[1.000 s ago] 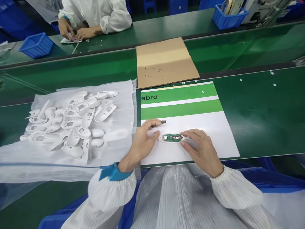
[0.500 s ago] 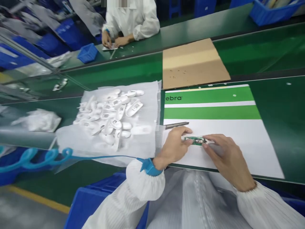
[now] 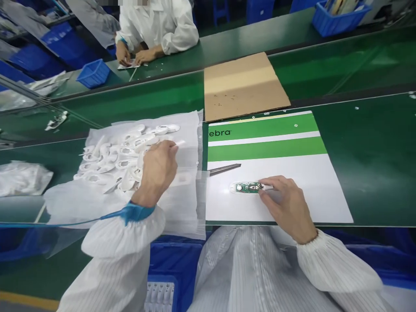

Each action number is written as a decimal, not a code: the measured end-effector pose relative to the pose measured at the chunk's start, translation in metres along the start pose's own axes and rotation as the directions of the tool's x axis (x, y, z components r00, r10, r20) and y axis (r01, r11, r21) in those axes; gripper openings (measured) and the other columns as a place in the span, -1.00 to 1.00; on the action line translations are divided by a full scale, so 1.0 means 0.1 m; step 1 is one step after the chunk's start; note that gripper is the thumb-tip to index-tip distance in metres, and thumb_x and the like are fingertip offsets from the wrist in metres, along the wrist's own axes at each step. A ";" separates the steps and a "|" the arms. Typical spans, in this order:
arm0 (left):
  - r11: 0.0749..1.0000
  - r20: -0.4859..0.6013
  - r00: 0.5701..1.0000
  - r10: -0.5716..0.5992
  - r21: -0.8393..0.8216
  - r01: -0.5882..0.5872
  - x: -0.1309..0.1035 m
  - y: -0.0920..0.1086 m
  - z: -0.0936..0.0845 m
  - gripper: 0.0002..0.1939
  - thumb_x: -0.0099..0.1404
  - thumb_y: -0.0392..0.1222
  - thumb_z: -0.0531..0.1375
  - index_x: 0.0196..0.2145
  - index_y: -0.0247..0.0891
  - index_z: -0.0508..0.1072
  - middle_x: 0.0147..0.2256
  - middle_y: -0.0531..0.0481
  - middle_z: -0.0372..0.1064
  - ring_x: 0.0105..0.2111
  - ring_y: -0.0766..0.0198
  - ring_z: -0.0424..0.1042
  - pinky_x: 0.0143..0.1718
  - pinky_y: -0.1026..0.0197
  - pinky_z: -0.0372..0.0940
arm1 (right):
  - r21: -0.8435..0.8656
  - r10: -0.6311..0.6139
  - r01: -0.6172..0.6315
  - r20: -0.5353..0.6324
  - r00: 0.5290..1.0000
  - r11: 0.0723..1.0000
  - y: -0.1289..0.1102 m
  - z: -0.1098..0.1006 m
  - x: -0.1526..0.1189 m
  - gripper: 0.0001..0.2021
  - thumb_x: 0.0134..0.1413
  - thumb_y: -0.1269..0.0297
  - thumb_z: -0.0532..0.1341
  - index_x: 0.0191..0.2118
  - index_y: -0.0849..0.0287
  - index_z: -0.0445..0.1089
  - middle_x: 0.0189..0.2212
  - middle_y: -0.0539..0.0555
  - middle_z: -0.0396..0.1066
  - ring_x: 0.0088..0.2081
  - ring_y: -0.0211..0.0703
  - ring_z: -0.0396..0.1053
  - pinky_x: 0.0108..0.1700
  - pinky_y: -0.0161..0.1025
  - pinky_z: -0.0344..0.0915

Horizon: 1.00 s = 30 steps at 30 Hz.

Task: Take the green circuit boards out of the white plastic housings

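Observation:
My right hand (image 3: pixel 286 206) pinches the narrow end of a white plastic housing (image 3: pixel 233 187) between thumb and fingers, above a white sheet. A green circuit board (image 3: pixel 249 187) lies in that housing, face up. Over on the left, my left hand (image 3: pixel 160 167) is on a pile of small white plastic shells (image 3: pixel 125 151). Its fingers are curled together and point away from me, so whatever is between them is hidden. Blue tweezers are not seen; a grey metal tweezer-like tool (image 3: pixel 225 169) rests on the sheet between my hands.
The shells lie on white foam wrap (image 3: pixel 185 208). A cardboard piece (image 3: pixel 243 86) is behind the green-and-white sheet (image 3: pixel 266 149). A blue strap with a cord (image 3: pixel 138 213) circles my left wrist. Across the bench, a person (image 3: pixel 156 26) works beside a blue basket (image 3: pixel 93 73).
My left hand has let go of the housing and moved left onto the pile of shells. My right hand keeps its hold on the housing. The whole view has shifted.

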<state>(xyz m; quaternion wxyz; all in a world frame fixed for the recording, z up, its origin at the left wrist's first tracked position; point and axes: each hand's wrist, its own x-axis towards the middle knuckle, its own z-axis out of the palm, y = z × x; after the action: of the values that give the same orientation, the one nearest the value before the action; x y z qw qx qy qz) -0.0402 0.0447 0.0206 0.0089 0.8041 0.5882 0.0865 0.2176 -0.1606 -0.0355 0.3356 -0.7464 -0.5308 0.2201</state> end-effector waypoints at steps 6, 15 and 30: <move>0.848 0.233 0.915 0.330 -0.499 -0.179 -0.29 0.87 0.21 -0.75 0.45 -0.17 -0.01 -0.23 -0.25 0.44 -0.24 -0.04 0.45 -0.22 0.16 0.42 -0.16 0.16 0.30 | -0.027 0.013 -0.013 -0.020 1.000 1.000 -0.04 0.02 0.03 -0.81 0.17 0.23 0.17 -0.16 0.08 0.50 -0.15 0.08 0.48 -0.14 0.01 0.35 -0.09 -0.01 0.30; 0.885 0.087 0.913 0.398 -0.298 -0.357 -0.28 0.89 0.57 -0.89 0.30 -0.24 0.23 -0.21 -0.28 0.45 -0.09 -0.16 0.36 -0.05 0.02 0.29 0.04 -0.05 0.24 | -0.178 -0.105 0.109 0.029 0.994 0.978 0.15 -0.08 -0.04 -0.75 0.27 0.23 0.17 0.03 0.03 0.43 -0.04 0.07 0.44 -0.06 -0.01 0.32 -0.07 -0.04 0.19; 0.645 0.032 0.679 0.734 -0.349 -0.680 -0.77 1.19 0.59 -0.73 0.40 -0.27 0.13 0.05 -0.27 0.27 -0.06 -0.10 0.43 0.04 0.10 0.33 0.06 0.02 0.33 | -0.328 -0.206 0.178 -0.054 0.977 0.928 0.10 0.03 0.06 -0.92 0.14 0.47 0.28 -0.30 0.16 0.48 -0.34 0.01 0.47 -0.26 -0.11 0.24 -0.22 -0.15 0.04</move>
<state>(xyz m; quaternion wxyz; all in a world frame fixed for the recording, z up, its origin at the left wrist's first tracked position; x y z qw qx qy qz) 0.0583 -0.0593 -0.0340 0.1499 0.9622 0.2019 0.1047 0.2241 -0.1565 -0.0447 0.2526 -0.7444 -0.6148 0.0641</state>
